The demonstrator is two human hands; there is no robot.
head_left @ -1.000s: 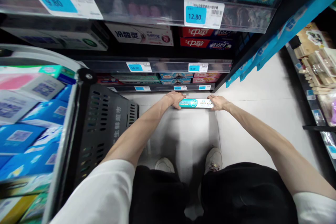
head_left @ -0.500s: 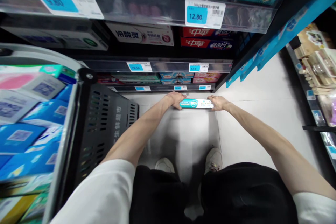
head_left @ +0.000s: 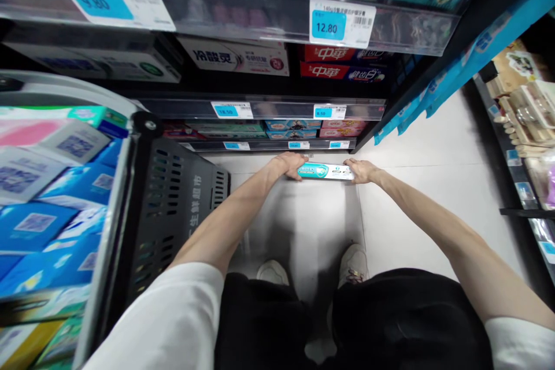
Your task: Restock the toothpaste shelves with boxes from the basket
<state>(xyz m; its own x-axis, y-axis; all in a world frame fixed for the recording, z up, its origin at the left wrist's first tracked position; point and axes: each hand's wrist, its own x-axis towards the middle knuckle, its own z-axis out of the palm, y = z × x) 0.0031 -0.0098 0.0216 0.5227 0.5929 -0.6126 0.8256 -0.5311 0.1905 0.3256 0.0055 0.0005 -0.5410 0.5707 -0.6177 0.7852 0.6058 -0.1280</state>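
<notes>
A long white and teal toothpaste box [head_left: 326, 171] is held level between my two hands, low down in front of the bottom shelf. My left hand [head_left: 293, 165] grips its left end, and my right hand [head_left: 361, 171] is closed around its right end. The printed face of the box is turned up toward me. Just beyond it, the lowest shelf [head_left: 277, 145] carries stacked blue, pink and green boxes [head_left: 293, 125].
On my left stands a grey shopping basket [head_left: 169, 196] filled with blue, white and green packages [head_left: 39, 222]. Shelves with price tags [head_left: 342, 22] and red boxes [head_left: 327, 70] rise ahead. Blue plastic strips [head_left: 433, 92] hang along the right shelf edge. Another display [head_left: 526, 98] stands farther right.
The view has shifted very slightly. Both hands keep their hold on the toothpaste box, with almost no movement.
</notes>
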